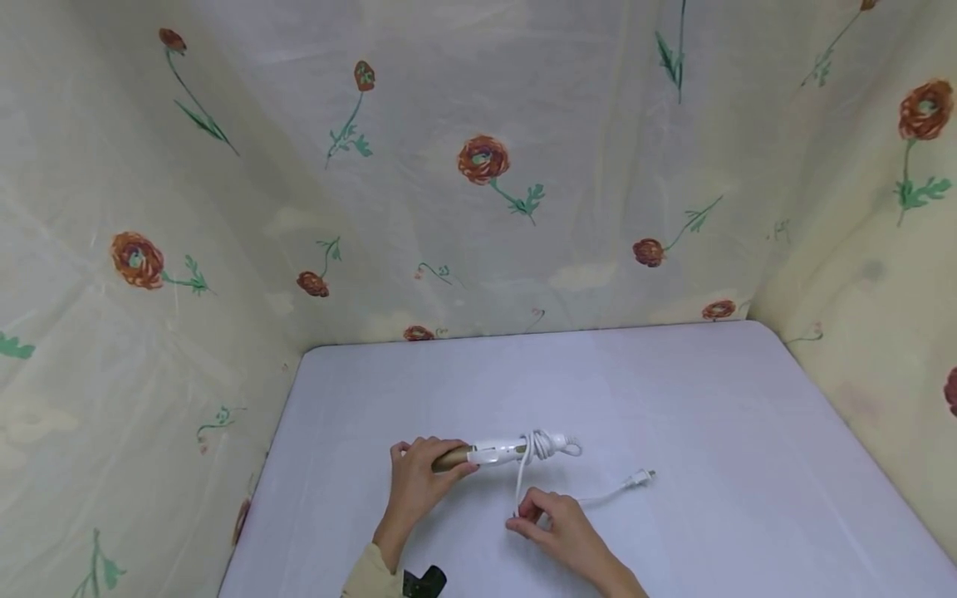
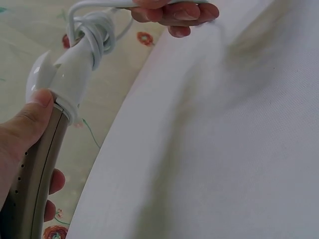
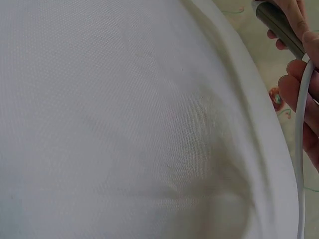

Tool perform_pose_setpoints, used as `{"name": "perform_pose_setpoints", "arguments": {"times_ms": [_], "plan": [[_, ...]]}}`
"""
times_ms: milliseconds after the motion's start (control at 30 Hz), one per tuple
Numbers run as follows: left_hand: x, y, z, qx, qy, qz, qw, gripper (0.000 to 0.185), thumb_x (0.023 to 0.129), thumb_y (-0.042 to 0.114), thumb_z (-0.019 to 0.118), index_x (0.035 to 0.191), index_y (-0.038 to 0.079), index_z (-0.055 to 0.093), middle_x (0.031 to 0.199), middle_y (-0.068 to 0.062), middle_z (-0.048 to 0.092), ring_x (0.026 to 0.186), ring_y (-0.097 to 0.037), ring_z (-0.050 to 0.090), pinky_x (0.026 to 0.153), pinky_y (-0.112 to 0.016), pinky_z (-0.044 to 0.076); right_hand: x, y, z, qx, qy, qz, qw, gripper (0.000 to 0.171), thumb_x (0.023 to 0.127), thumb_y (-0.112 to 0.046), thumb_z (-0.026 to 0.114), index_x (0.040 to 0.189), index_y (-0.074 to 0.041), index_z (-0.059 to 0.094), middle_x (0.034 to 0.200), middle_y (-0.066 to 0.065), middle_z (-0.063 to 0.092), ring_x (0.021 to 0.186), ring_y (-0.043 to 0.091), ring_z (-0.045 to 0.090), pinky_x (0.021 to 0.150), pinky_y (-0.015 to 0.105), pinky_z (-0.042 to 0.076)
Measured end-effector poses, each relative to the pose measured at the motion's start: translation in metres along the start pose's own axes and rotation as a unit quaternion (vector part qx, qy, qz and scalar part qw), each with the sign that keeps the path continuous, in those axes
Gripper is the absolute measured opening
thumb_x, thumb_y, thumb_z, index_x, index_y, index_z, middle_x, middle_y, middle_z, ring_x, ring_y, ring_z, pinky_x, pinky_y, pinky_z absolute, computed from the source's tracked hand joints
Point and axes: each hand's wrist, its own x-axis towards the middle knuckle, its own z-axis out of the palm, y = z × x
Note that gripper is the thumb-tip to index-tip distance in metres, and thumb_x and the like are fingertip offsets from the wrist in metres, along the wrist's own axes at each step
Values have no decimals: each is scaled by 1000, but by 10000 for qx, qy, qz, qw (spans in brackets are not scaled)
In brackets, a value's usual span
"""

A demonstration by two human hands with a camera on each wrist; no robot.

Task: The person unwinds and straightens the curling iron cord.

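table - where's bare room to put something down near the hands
The table is bare behind the curling iron up to the floral cloth wall, and on the right beyond the plug. It is crowded at the front centre, around the left hand, right hand and cord.

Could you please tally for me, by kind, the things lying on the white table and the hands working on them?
Hair styling wand with gold barrel and white handle: 1
White cord, part wound round the handle: 1
Plug: 1
Hands: 2, left hand and right hand
Total: 5
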Motion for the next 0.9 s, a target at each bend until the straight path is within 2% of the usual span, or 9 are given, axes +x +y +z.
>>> {"name": "perform_pose_setpoints", "arguments": {"times_ms": [400, 600, 900], "plan": [[0, 5, 1, 70, 12, 91, 9999, 39, 72, 61, 67, 99, 34, 72, 82, 14, 69, 75, -6, 54, 84, -45, 30, 2, -6, -4, 33, 4, -317, 9995, 24, 79, -7, 72, 74, -22, 54, 63, -15, 59, 59, -10, 50, 52, 20, 46], [-1, 5, -1, 166, -121, -58, 9998, 41, 71, 61, 68, 100, 33, 72, 83, 11, 70, 76, -7, 55, 83, -45, 30, 5, -10, -7, 284, -47, -611, 9977, 19, 83, -7, 71, 77, -18, 56, 64, -11, 59, 59, -9, 51, 53, 12, 45], [-1, 3, -1, 171, -175, -179, 9995, 41, 71, 61, 67, 100, 33, 72, 83, 13, 69, 76, -7, 55, 83, -45, 30, 10, -21, -8, 171, -116, -752, 9970, 18, 84, -9, 69, 77, -19, 56, 62, -12, 56, 58, -10, 47, 51, 9, 41]]}}
